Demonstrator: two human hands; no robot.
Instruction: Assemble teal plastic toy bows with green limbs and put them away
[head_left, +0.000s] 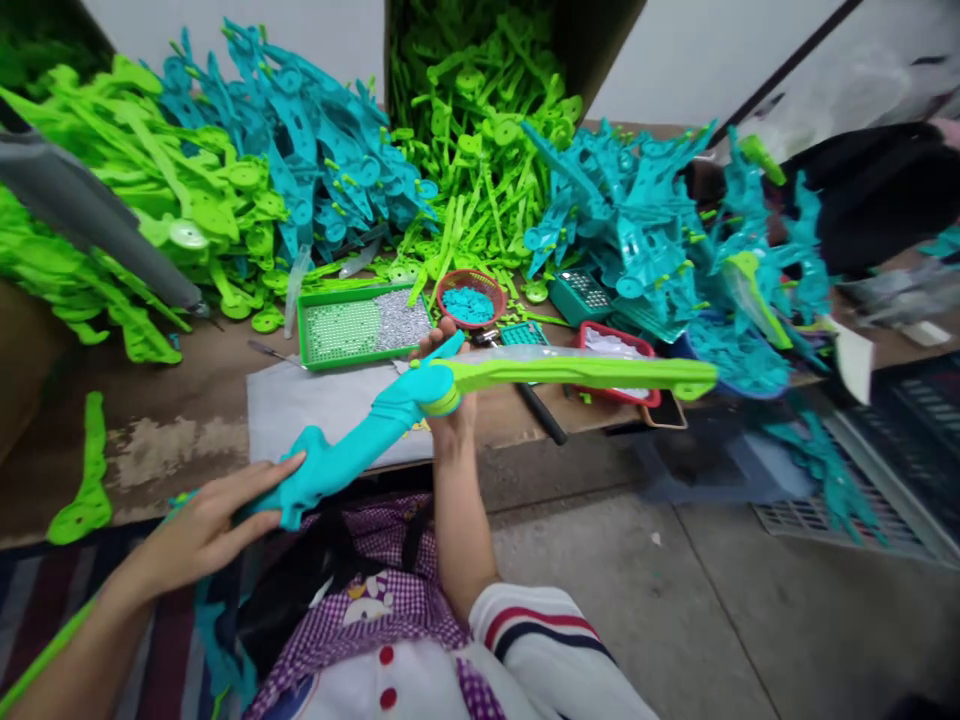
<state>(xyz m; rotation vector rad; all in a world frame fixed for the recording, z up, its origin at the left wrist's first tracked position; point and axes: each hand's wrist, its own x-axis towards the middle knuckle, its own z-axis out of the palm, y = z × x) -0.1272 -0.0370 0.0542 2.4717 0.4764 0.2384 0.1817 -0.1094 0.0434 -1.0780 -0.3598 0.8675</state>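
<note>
My left hand [214,525] grips the lower end of a long teal plastic piece [349,440], thumb on one side and fingers on the other. The teal piece slants up to a round joint, where a bright green plastic arm [592,373] meets it and stretches out to the right. Behind that joint is my right hand [456,425], its fingers curled up around it and partly hidden. A clear film-like strip lies along the green arm's top edge. The joined pieces are held above the table's front edge.
Heaped green parts [202,200] and teal parts [330,140] fill the table's back. A green tray [304,335] of small metal pieces, a red basket [442,310] and a black-handled hammer [541,412] lie ahead. A grey power screwdriver [90,205] hangs at left.
</note>
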